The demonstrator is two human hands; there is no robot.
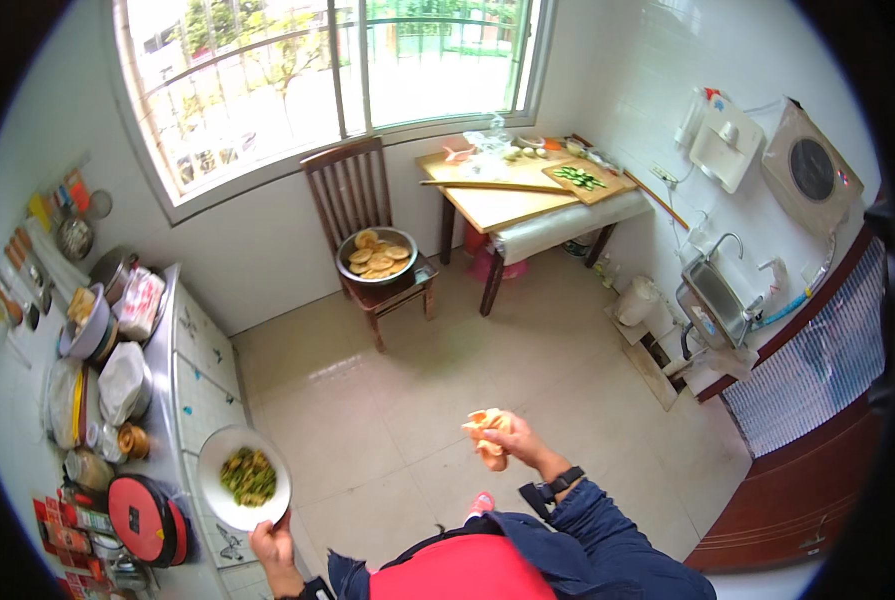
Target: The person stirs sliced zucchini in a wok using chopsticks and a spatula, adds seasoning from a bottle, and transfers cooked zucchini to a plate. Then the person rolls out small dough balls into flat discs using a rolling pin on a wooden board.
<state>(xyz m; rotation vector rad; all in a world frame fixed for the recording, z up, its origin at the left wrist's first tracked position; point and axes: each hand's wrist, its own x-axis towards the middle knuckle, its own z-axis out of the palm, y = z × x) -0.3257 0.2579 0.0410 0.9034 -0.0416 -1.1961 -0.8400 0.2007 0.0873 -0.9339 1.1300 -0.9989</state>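
Observation:
My left hand (273, 551) grips the near rim of a white plate (218, 491), held out at the lower left beside the counter's edge. Cooked food with green pieces (248, 478) is heaped in the middle of the plate. In my right hand (521, 442) is a crumpled orange cloth (488, 429), held above the tiled floor. The fingers close around the cloth, and part of it hangs below them.
A wooden chair (351, 191) by the window bears a metal basin (411, 259) of round flatbreads. Right of it stands a wooden table (462, 204) with a cutting board (611, 187). Along the left runs a crowded counter (169, 322); a sink (717, 300) is on the right wall.

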